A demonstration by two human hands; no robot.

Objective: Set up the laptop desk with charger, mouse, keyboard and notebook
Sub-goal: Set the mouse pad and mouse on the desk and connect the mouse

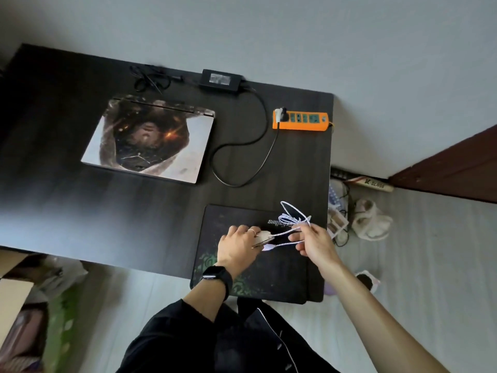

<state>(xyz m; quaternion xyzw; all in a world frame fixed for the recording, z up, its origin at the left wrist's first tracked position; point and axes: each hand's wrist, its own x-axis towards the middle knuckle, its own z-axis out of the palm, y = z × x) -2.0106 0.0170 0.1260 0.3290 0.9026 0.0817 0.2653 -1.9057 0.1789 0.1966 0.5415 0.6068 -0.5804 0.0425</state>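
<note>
A closed laptop (150, 140) with a dark picture on its lid lies on the dark desk (67, 200). Behind it sits the black charger brick (221, 80), its cable running to an orange power strip (301, 120). Over the black mouse pad (258, 267), my left hand (236, 246) covers a pale mouse (265, 236), mostly hidden under the fingers. My right hand (313, 240) pinches the mouse's white braided cable (291, 219), which loops above the pad.
A bundled black cord (150, 78) lies behind the laptop. Cardboard boxes (13, 292) stand at the lower left. On the floor to the right of the desk are cloth items (371, 219) and clutter. A dark door (451, 168) is at the right.
</note>
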